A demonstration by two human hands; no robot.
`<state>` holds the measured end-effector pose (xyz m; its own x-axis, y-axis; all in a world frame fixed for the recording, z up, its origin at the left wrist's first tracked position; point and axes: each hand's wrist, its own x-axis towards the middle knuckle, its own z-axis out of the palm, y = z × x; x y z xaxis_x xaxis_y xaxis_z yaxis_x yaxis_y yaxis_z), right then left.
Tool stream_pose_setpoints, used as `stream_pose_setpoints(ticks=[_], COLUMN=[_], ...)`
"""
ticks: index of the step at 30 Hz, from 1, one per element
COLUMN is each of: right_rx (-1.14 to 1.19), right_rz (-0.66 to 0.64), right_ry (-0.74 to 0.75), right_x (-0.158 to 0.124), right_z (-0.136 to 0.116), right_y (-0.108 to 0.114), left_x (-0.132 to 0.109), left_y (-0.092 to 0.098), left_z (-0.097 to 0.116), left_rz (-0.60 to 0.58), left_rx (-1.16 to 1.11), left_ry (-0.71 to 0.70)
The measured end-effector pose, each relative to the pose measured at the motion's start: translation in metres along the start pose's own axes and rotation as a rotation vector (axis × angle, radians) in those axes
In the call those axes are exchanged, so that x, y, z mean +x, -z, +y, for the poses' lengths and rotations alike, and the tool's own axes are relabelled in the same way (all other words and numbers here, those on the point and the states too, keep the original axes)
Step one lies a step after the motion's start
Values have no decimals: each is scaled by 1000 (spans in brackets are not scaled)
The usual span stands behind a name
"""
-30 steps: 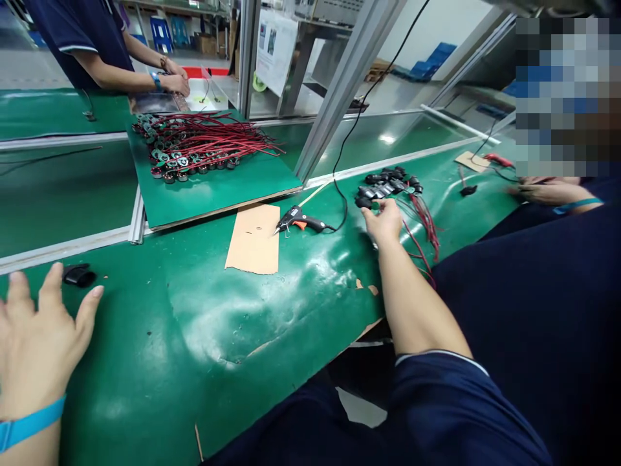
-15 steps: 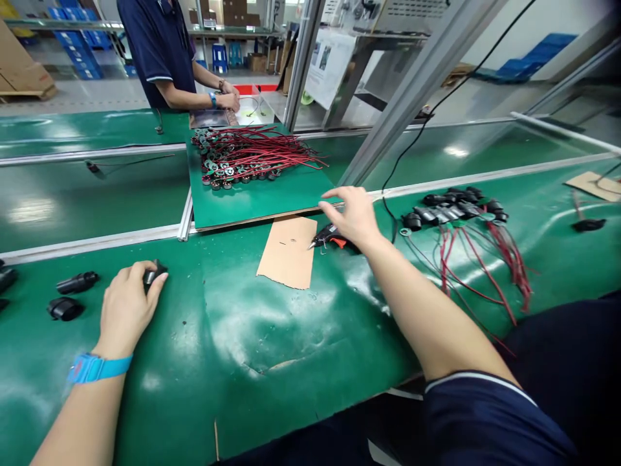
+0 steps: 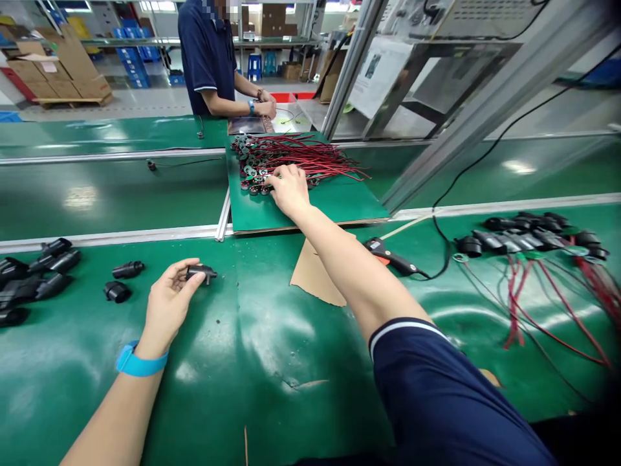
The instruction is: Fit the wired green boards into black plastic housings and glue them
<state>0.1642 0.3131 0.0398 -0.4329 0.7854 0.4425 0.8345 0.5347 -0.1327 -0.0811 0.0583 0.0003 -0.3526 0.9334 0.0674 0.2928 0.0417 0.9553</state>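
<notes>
My left hand (image 3: 167,304) is closed on a small black plastic part (image 3: 200,272), held just above the green table (image 3: 233,362). My right hand (image 3: 288,189) reaches far forward onto a green board (image 3: 339,200). Its fingers are curled down onto the near end of a pile of small round parts with red wires (image 3: 281,158). Whether they grip one is hidden under the fingers.
More black plastic parts (image 3: 39,272) lie at the left. A black and orange glue gun (image 3: 391,255) rests beside a cardboard piece (image 3: 315,275). Black parts with red wires (image 3: 528,239) lie at the right. Another person (image 3: 213,58) works at the far side of the board.
My left hand has lifted the black part off the table and turned it up. My right hand left the glue gun and moved forward onto the pile of wired parts.
</notes>
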Motion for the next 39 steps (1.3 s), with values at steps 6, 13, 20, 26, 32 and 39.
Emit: stream_pose_setpoints(ticks=[6, 13, 20, 26, 32, 39], right_rx=[81, 239, 366, 381, 1031, 1493], right_rz=[-94, -265, -351, -308, -514, -350], right_ry=[69, 115, 338, 368, -141, -447], right_x=[-11, -20, -88, -172, -209, -229], right_z=[-13, -36, -92, -118, -104, -114], right_y=[-1, 4, 54, 105, 122, 114], left_x=[-12, -23, -29, -49, -69, -86], left_y=[-11, -22, -29, -36, -36, -42], left_z=[19, 27, 30, 41, 39, 45], left_rz=[42, -161, -289, -503, -511, -308], left_rx=[-571, -735, -768, -739, -523, -260], left_ry=[248, 468, 551, 379, 91, -271])
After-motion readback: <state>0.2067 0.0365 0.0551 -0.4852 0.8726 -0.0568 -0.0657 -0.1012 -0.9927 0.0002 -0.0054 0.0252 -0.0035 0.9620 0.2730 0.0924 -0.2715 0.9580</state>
